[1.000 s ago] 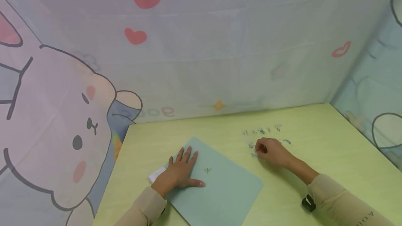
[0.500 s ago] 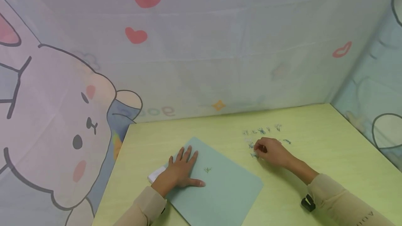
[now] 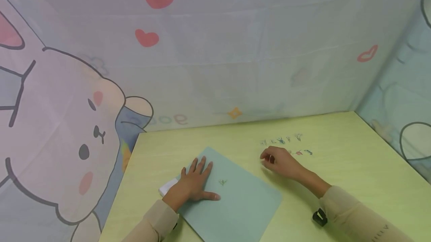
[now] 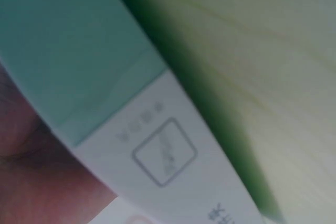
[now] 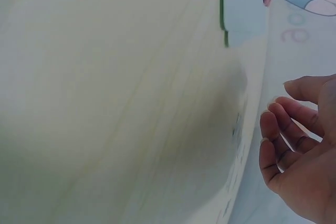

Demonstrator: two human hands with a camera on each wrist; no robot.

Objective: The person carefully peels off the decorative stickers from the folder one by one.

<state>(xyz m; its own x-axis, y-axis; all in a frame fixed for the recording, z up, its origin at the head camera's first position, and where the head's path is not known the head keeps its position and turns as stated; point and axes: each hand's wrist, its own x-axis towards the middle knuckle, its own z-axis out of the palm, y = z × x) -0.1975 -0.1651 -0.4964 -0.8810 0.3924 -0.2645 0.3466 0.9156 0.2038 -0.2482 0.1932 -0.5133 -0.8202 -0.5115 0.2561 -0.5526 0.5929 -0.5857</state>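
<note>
My left hand [image 3: 193,184] rests spread on a thick teal book [image 3: 239,204], its fingers straight. A small green plant sticker [image 3: 222,182] lies on the cover, right of that hand. In the left wrist view, the book's edge [image 4: 173,140] shows a white printed part. My right hand [image 3: 279,161] hovers over the table with loosely bent fingers; in the right wrist view thumb and index stand apart, and I see nothing between them. Small plant-like stickers [image 3: 281,140] lie in a row beyond it, with a red one [image 3: 299,153] and a blue one [image 3: 308,152] nearer.
The yellow-green table [image 3: 357,167] runs back to a cloth backdrop [image 3: 215,66] printed with hearts. A large cartoon rabbit [image 3: 80,133] is printed on the left cloth. A black device [image 3: 320,217] sits at the right sleeve's cuff.
My right hand has moved left, now covering the spot where two small blue stickers showed. The red sticker has come into view behind it. My left hand and the book stay put.
</note>
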